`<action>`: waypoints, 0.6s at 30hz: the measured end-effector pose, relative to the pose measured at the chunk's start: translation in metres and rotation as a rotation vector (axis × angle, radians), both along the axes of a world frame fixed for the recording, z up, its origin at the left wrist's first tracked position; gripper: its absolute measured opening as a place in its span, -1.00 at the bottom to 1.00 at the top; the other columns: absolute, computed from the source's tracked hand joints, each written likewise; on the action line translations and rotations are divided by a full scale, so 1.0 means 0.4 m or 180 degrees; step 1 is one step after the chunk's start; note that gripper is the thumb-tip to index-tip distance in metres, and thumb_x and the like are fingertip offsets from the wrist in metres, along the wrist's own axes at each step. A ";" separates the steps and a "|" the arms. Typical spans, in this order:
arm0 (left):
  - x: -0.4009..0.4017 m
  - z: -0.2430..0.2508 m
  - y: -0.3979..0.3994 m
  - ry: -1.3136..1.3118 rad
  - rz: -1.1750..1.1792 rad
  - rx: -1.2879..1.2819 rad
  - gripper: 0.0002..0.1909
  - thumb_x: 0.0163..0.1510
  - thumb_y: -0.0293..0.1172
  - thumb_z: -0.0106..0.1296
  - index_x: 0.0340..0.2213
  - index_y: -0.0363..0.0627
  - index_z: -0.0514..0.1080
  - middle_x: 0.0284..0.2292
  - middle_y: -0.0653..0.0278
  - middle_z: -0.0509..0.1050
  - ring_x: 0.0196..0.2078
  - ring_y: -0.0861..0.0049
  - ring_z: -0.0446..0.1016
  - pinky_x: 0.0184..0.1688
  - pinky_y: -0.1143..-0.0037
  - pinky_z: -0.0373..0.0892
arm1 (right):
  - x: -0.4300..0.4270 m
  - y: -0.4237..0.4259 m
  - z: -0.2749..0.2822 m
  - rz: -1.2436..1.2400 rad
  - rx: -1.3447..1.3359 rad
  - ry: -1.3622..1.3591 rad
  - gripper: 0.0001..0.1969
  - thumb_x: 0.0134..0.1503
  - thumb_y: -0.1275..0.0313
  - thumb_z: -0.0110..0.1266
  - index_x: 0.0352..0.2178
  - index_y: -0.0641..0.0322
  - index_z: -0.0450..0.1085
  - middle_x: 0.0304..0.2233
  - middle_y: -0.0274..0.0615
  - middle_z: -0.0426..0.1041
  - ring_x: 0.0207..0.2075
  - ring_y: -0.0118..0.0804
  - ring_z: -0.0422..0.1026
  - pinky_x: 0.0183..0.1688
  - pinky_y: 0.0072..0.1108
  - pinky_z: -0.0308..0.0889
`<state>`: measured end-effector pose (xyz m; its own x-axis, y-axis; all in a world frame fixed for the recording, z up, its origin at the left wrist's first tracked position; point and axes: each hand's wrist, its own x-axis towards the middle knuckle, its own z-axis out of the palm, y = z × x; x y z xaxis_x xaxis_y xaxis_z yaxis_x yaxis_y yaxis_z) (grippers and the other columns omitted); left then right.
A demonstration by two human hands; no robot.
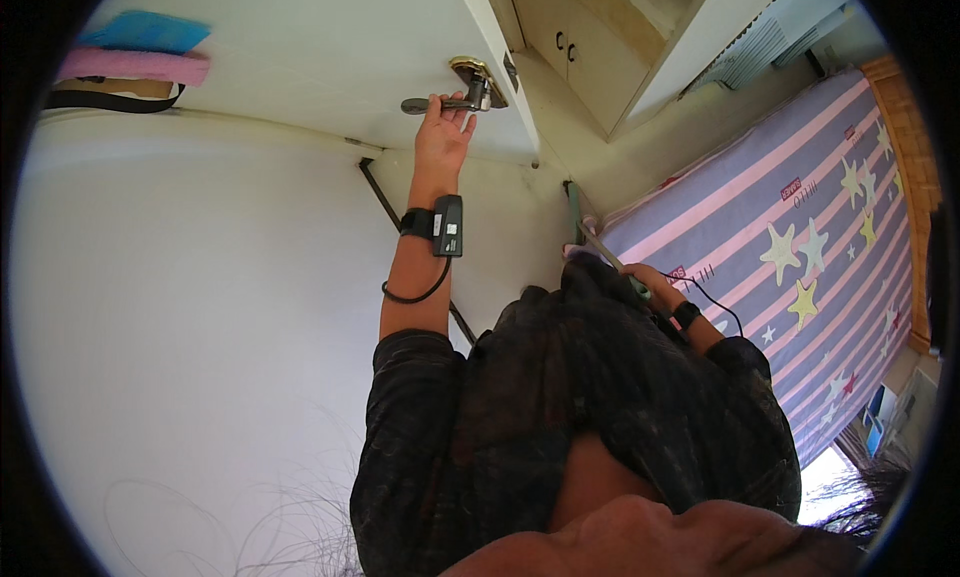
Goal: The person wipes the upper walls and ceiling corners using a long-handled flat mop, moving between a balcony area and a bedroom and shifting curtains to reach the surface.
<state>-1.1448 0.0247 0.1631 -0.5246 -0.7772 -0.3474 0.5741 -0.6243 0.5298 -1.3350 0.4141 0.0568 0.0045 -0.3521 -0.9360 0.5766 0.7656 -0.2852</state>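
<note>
At the white door (322, 52), my left hand (441, 138) has its fingers hooked on the metal lever handle (420, 106), close to the latch edge. A black device with a cable is strapped to my left forearm. Low on the other side, my right hand (654, 283) grips a pole (606, 251) with a green end. The pole slants down to a green, narrow head (574, 202) at the floor. Whether it is a mop or a broom cannot be told; my dark clothes hide part of it.
A bed (750, 224) with a striped, star-patterned cover stands to the right. Beyond the door's edge is a cream cabinet (570, 74) with black pulls. Blue and pink cloths (142, 67) hang on the door at upper left. A white wall (187, 277) runs along my left.
</note>
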 end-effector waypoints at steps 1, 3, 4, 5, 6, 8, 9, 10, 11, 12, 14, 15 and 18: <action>0.013 0.000 0.008 0.0009 -0.0002 0.0020 -0.82 0.06 -0.15 -0.18 -0.45 0.06 0.24 -0.30 0.38 0.35 -0.15 0.57 0.21 -0.06 0.40 0.04 | 0.008 -0.002 0.004 -0.0002 0.0020 0.0009 -0.85 -0.01 0.34 -0.10 -0.60 0.14 0.22 -0.72 -0.42 0.27 -0.72 -0.49 0.26 -0.69 -0.65 0.16; 0.046 0.005 0.032 0.0077 -0.0079 -0.0016 -0.82 0.05 -0.16 -0.15 -0.45 0.04 0.24 -0.32 0.38 0.34 -0.17 0.57 0.23 -0.07 0.43 0.06 | 0.015 -0.001 0.006 -0.0005 0.0104 0.0369 -0.86 -0.02 0.34 -0.09 -0.58 0.14 0.22 -0.71 -0.42 0.27 -0.72 -0.50 0.26 -0.68 -0.66 0.16; 0.064 0.007 0.047 0.0064 -0.0070 0.0007 -0.84 0.05 -0.18 -0.14 -0.46 0.03 0.25 -0.34 0.38 0.34 -0.19 0.58 0.24 -0.08 0.45 0.08 | 0.015 0.000 -0.001 0.0001 0.0116 0.0375 -0.86 -0.02 0.34 -0.09 -0.58 0.14 0.22 -0.71 -0.42 0.27 -0.72 -0.50 0.26 -0.68 -0.66 0.16; 0.084 0.005 0.061 0.0072 -0.0064 0.0018 -0.84 0.05 -0.18 -0.14 -0.46 0.03 0.25 -0.34 0.38 0.34 -0.19 0.58 0.24 -0.08 0.45 0.08 | 0.013 0.002 -0.007 0.0079 0.0040 0.0313 -0.86 -0.02 0.34 -0.11 -0.58 0.15 0.22 -0.70 -0.41 0.26 -0.72 -0.51 0.26 -0.69 -0.66 0.16; 0.106 -0.003 0.072 0.0081 -0.0080 0.0014 -0.84 0.05 -0.19 -0.15 -0.46 0.03 0.25 -0.36 0.39 0.33 -0.19 0.58 0.25 -0.08 0.46 0.09 | 0.012 0.000 -0.010 0.0153 -0.0042 0.0254 -0.86 -0.02 0.35 -0.12 -0.57 0.16 0.22 -0.70 -0.41 0.26 -0.73 -0.51 0.26 -0.69 -0.66 0.16; 0.141 -0.011 0.100 0.0069 -0.0055 0.0028 -0.84 0.06 -0.20 -0.16 -0.46 0.01 0.26 -0.39 0.39 0.32 -0.21 0.57 0.26 -0.07 0.45 0.11 | 0.009 -0.013 -0.001 0.0097 -0.0027 0.0060 -0.86 -0.01 0.36 -0.13 -0.58 0.16 0.21 -0.70 -0.39 0.26 -0.73 -0.53 0.26 -0.70 -0.66 0.17; 0.149 -0.018 0.112 0.0093 -0.0083 0.0045 -0.84 0.06 -0.20 -0.16 -0.46 0.01 0.26 -0.39 0.39 0.32 -0.21 0.57 0.26 -0.07 0.45 0.11 | 0.007 -0.018 0.008 0.0014 -0.0016 -0.0134 -0.86 -0.01 0.37 -0.14 -0.59 0.17 0.21 -0.70 -0.37 0.26 -0.73 -0.55 0.26 -0.70 -0.65 0.18; 0.171 -0.023 0.125 0.0070 -0.0034 0.0053 -0.84 0.07 -0.21 -0.17 -0.47 0.01 0.26 -0.40 0.39 0.32 -0.22 0.57 0.27 -0.07 0.44 0.12 | 0.010 -0.030 0.021 0.0028 -0.0013 -0.0130 -0.86 -0.01 0.37 -0.14 -0.59 0.17 0.21 -0.70 -0.37 0.26 -0.73 -0.55 0.26 -0.70 -0.65 0.18; 0.194 -0.027 0.136 0.0044 0.0015 0.0063 -0.84 0.07 -0.21 -0.18 -0.47 0.00 0.25 -0.41 0.39 0.32 -0.24 0.56 0.27 -0.07 0.44 0.12 | 0.014 -0.045 0.037 0.0208 -0.0045 -0.0002 -0.85 -0.01 0.37 -0.15 -0.60 0.17 0.20 -0.70 -0.37 0.26 -0.73 -0.55 0.25 -0.71 -0.65 0.17; 0.220 -0.027 0.151 0.0039 0.0041 0.0111 -0.83 0.08 -0.22 -0.20 -0.47 0.00 0.25 -0.44 0.39 0.31 -0.26 0.55 0.28 -0.07 0.43 0.12 | 0.023 -0.050 0.049 0.0376 -0.0071 0.0120 -0.85 0.00 0.37 -0.17 -0.61 0.17 0.19 -0.70 -0.36 0.26 -0.74 -0.56 0.25 -0.72 -0.64 0.15; 0.254 -0.025 0.175 0.0039 0.0078 0.0114 -0.83 0.08 -0.21 -0.21 -0.47 0.00 0.25 -0.45 0.39 0.31 -0.27 0.55 0.27 -0.08 0.43 0.13 | 0.028 -0.056 0.049 0.0213 -0.0042 -0.0087 -0.84 0.00 0.37 -0.17 -0.61 0.17 0.18 -0.70 -0.36 0.27 -0.73 -0.56 0.25 -0.72 -0.64 0.14; 0.274 -0.021 0.186 0.0029 0.0147 0.0092 -0.82 0.09 -0.20 -0.21 -0.46 -0.01 0.25 -0.46 0.39 0.30 -0.28 0.55 0.27 -0.09 0.44 0.14 | 0.025 -0.058 0.049 0.0080 -0.0037 -0.0303 -0.84 0.00 0.37 -0.18 -0.61 0.17 0.17 -0.69 -0.36 0.27 -0.73 -0.56 0.24 -0.72 -0.64 0.13; 0.324 -0.022 0.218 -0.0016 0.0247 0.0078 -0.82 0.10 -0.23 -0.26 -0.46 -0.03 0.24 -0.49 0.40 0.28 -0.32 0.55 0.26 -0.07 0.41 0.17 | 0.011 -0.061 0.018 0.0164 -0.0007 -0.0264 -0.83 0.01 0.35 -0.19 -0.60 0.18 0.17 -0.69 -0.36 0.27 -0.73 -0.55 0.24 -0.72 -0.64 0.11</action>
